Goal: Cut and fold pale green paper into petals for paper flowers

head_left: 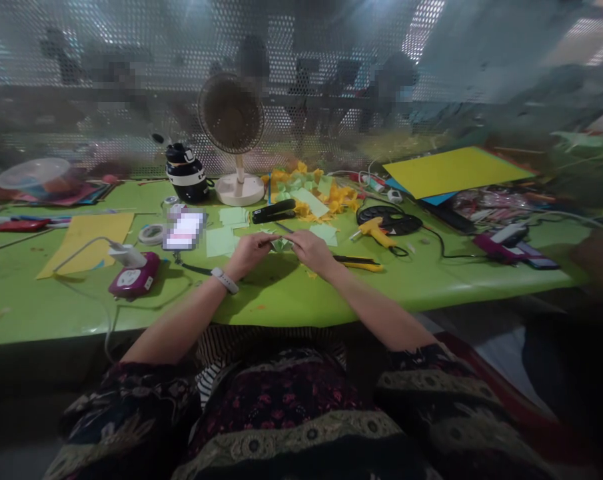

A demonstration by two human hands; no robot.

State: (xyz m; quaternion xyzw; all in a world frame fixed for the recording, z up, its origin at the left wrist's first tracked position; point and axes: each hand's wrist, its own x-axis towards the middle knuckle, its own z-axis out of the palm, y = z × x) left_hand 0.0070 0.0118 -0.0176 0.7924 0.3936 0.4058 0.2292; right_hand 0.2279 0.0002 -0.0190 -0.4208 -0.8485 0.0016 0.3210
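Both hands meet over the green table at the middle of the view. My left hand [252,253], with a pale watch band at its wrist, is closed on the left side of a small folded piece of green paper [282,245]. On the paper's other side, my right hand [308,249] has its fingers pressed together around it. A thin dark stick or blade [284,228] juts out at the right fingertips; its kind is unclear. Light green paper squares [220,241] lie beside the left hand. A yellow-handled cutter [361,263] rests next to the right wrist.
Behind the hands are a black stapler [273,211], yellow and green paper pieces [306,193], a fan [240,190] and a dark jug [186,175]. A yellow glue gun [376,231] lies to the right. A phone [183,230] and purple power socket [135,275] stand left, with cables.
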